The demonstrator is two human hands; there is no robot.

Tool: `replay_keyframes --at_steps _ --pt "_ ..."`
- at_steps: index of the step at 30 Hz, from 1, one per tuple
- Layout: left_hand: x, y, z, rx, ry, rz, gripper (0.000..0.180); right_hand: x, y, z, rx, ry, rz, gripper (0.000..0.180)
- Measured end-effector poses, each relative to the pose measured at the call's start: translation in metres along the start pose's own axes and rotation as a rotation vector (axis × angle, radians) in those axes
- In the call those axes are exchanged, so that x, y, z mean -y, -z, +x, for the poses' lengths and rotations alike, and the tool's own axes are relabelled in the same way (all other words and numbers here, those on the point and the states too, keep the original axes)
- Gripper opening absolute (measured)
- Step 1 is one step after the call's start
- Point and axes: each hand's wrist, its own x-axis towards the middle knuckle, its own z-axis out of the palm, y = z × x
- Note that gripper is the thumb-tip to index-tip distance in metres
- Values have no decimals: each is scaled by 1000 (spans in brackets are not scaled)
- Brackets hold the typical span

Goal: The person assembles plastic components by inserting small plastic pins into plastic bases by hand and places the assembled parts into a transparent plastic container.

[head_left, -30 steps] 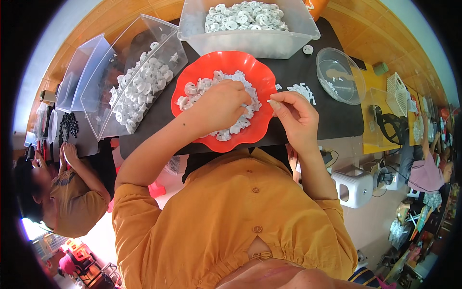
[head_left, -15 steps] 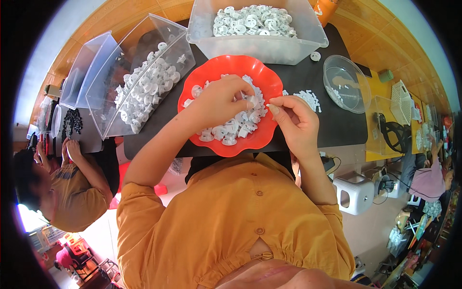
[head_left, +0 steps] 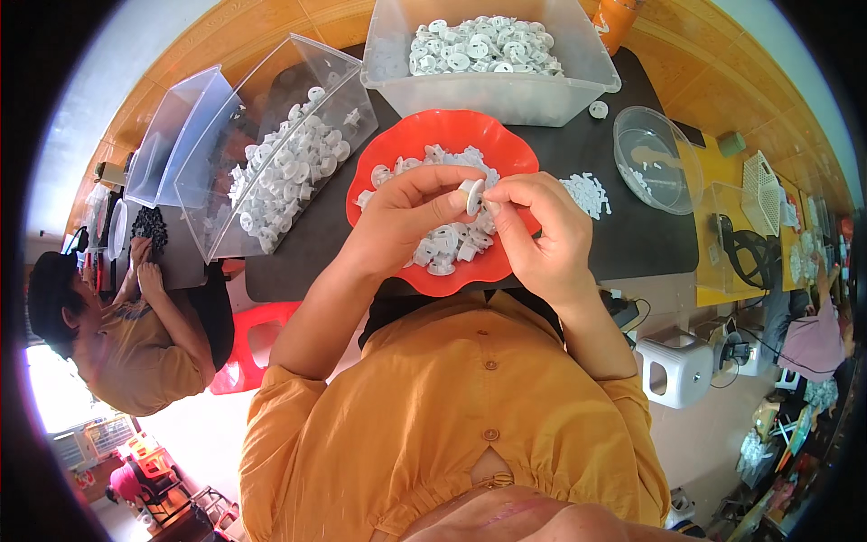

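Both hands pinching one white disc part (head_left: 470, 195) over red bowl (head_left: 440, 197).
Left hand (head_left: 406, 217) fingers grip its left edge, right hand (head_left: 540, 237) fingers its right; bowl of like parts sits on black worktop (head_left: 632, 239), clear bin (head_left: 492, 59) behind.

A black table (head_left: 632, 244) stands on an orange wood-patterned floor (head_left: 271, 27), with a red plastic stool (head_left: 257, 339) beside it.

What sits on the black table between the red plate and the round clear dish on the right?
In the head view, a small pile of tiny white parts lies on the black table between the red plate and the round clear dish.
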Motion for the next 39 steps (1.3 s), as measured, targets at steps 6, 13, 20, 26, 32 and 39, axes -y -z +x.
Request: replay_keyframes --at_steps 6,13,20,26,32,39 --pt "1 -4 -9 -38 -83 181 30 5 0 -1 38 72 -56 19" --pt "3 -4 -14 10 -91 -47 31 7 -3 -10 42 -292 257 13" --pt "10 -13 -14 68 -114 -252 33 -4 -2 -15 76 -500 738 14" --pt "15 -16 -15 11 -95 -266 32 -2 -7 -16 19 -515 833 9" --pt "21 -14 -13 -23 -68 -191 30 -1 -13 -16 -13 -458 670 7" --pt "-20 19 -34 -467 -452 415 25 -42 46 -44 -131 -465 155 9"
